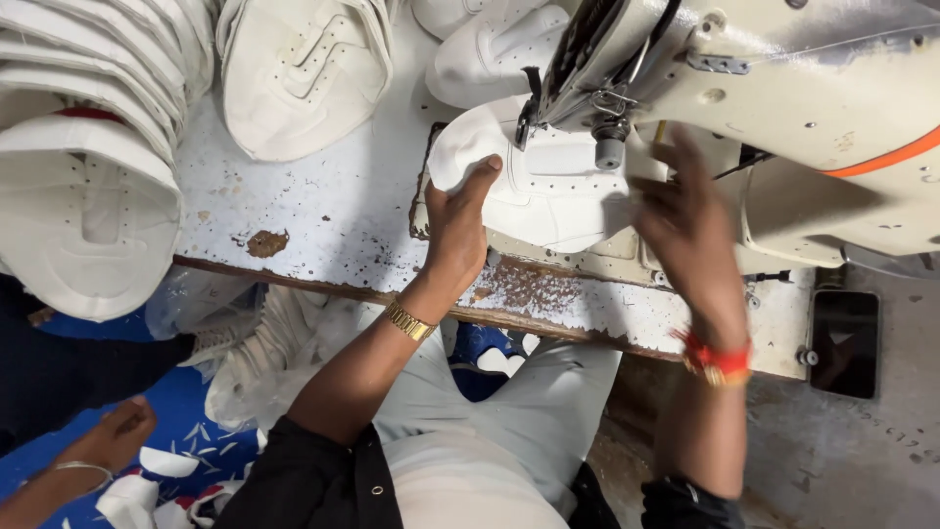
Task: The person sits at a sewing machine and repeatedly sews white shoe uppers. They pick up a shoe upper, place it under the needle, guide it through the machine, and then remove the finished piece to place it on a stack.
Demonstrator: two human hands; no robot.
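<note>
Bare patch of chipped white surface [333,211] is open; stacked white perforated shoe uppers [93,147] crowd the left, cream sewing machine head [783,88] overhangs the right.

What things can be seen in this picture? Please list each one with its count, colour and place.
shoe upper piece: one, white, under the machine head, pressed by both hands
sewing machine: one, cream with an orange stripe, upper right
worktable: one, white paint chipped and rusty, across the middle
stacks of shoe uppers: several pieces, white, upper left and top of table
dark flat device: one, black, right edge of table
cut scraps: several, white, on the blue floor at lower left
another person's hand: one, with a bangle, lower left
left hand: gold wristband, thumb on the piece
right hand: blurred, red wrist thread, on the piece
</note>
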